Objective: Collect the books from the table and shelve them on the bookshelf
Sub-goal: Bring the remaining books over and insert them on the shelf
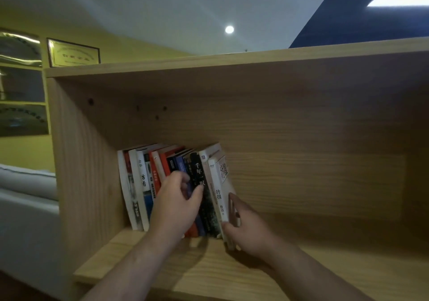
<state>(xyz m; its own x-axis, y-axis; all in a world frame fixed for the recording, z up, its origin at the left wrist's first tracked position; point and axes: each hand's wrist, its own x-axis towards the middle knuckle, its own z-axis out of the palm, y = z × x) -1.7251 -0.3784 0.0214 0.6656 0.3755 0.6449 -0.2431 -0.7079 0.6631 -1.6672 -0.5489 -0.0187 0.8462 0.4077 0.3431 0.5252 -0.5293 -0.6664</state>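
Start at 9 o'clock in the head view: framed plaques (73,52) are hanging on the yellow wall, and their writing is too blurred to read.

The bookshelf (162,266) is filling the rest of the view. The books (133,184) are standing in a row at the left end of its compartment, spines facing you. Each long axis is running from 6 to 12 o'clock, with the top tipping slightly toward 11. A white spine (142,180) is reading 活着.

Your left hand (174,205) is resting bent fingers on the middle spines. Whether it is pinching a book or only pressing cannot be told. At its 2 o'clock a black spine (200,175) is reading 千年一叹.

The end book (221,184), marked 彷徨 on spine and cover, is closing the row at 3 o'clock. Your right hand (246,228) is gripping its lower corner, thumb at the spine edge and forefinger lying up the cover. The book is lying at 11 o'clock from that grip.

Your right hand is the nearer one. The next move probably calls for pushing the end book toward 9 o'clock against the row.
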